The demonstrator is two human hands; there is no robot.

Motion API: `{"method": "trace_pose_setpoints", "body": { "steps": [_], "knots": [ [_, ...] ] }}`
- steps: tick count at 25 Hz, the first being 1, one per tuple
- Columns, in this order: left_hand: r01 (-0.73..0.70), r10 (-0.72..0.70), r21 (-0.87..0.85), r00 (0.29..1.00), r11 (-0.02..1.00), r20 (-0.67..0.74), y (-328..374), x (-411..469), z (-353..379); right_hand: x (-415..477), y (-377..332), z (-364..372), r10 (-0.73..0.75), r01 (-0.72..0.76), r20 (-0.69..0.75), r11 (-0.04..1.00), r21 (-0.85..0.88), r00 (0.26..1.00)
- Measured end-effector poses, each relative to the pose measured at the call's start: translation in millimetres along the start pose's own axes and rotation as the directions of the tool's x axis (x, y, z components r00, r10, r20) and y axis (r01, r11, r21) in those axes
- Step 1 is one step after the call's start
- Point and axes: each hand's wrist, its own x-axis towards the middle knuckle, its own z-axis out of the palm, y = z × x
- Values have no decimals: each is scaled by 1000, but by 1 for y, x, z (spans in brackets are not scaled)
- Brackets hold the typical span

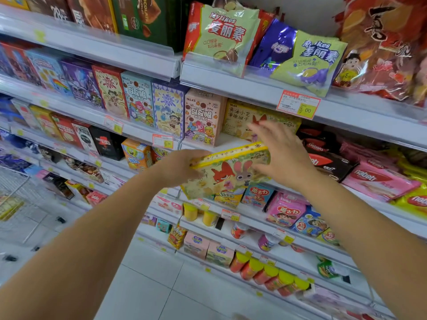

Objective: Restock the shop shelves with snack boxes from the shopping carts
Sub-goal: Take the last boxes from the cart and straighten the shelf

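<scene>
Being held up in the air, in front of the shelves (254, 87), is a yellow box (231, 174) with a fox and a rabbit drawn on it. The box is tipped, so that its right end is higher than its left end. It is not set on any shelf.

The left end of the box is gripped by the left hand (182, 167), with the fingers curled round the edge. The right hand (284, 155) is laid against the right end of the box. Its fingers are spread out and straight, and its thumb is laid on the front of the box.

Just behind the held box, a second box of the same kind (242, 118) is stood on a shelf, partly hidden by the right hand. A pink box (203, 116) is stood just to its left, and more boxes are lined up in a row past that.

A red price tag (298, 104) is stuck on the shelf edge above the right hand. Green bags (221, 35) are laid on the shelf over it. Pink packs (379, 179) are piled to the right of the right hand.

A wire cart (16, 188) is seen far to the left, on the white floor.
</scene>
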Motion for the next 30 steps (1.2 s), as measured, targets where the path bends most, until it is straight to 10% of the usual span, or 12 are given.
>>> {"method": "trace_pose_setpoints", "body": {
  "steps": [4,7,15,20,24,30],
  "knots": [
    [-208,209,41,920,977,-332,11,13,9,-6,13,5,88,-77,-122,993,87,989],
    [-248,103,-184,817,951,-568,18,25,39,-14,32,15,240,-208,-306,969,134,921],
    [-194,-62,-634,932,748,-358,26,49,53,-6,43,6,363,-333,-187,927,172,913],
    [-112,-86,-514,934,851,-346,20,65,34,4,48,3,417,-383,-76,882,273,906],
    [-305,37,-379,818,874,-574,25,69,25,4,56,3,467,-422,-46,833,358,883],
    [-165,-84,-786,961,595,-265,43,88,25,5,58,7,526,-463,-55,789,403,848]
  ]
}}
